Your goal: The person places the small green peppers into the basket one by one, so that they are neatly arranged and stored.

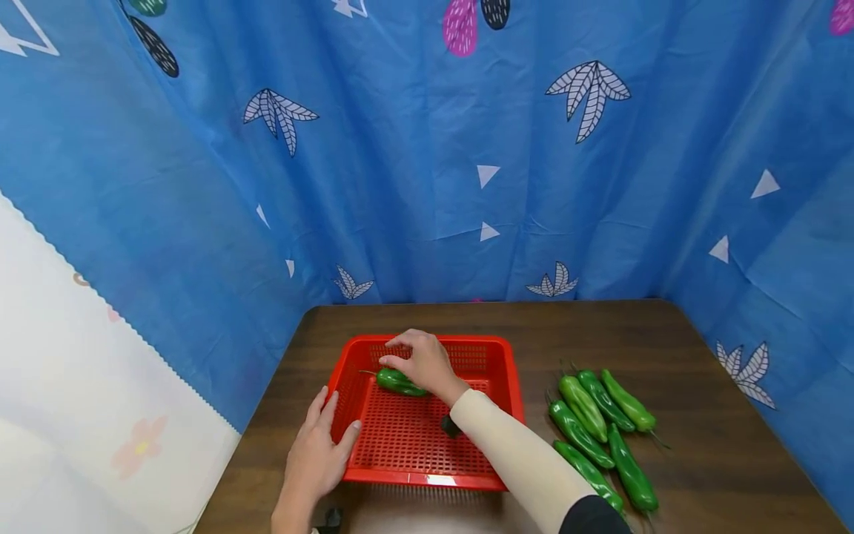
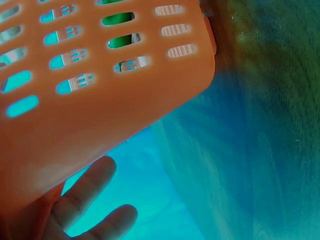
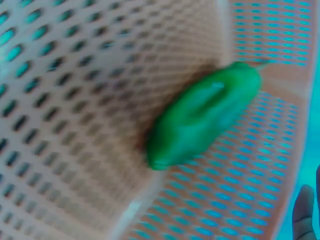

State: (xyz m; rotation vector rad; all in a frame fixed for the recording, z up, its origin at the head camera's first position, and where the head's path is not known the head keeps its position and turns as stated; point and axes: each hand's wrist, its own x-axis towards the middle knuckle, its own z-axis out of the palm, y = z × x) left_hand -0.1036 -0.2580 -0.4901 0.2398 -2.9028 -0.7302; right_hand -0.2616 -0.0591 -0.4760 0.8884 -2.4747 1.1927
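Note:
A green pepper (image 1: 400, 382) lies in the red perforated basket (image 1: 400, 441), near its left back corner, with its thin stem pointing left. My right hand (image 1: 427, 363) hovers over it, fingers loosely bent and apart. In the right wrist view the whole pepper (image 3: 205, 115) shows with no fingers around it. At the basket's left side is my left hand (image 1: 316, 456), its fingers extended by the rim and the thumb spread. In the left wrist view two fingers (image 2: 90, 190) stick out past the basket wall (image 2: 100, 115); whether they touch it is unclear.
Several green peppers (image 1: 580, 434) lie in a loose group on the brown wooden table (image 1: 567, 326), right of the basket. A blue patterned curtain (image 1: 427, 148) hangs behind the table, and a white cloth (image 1: 80, 386) is at the left.

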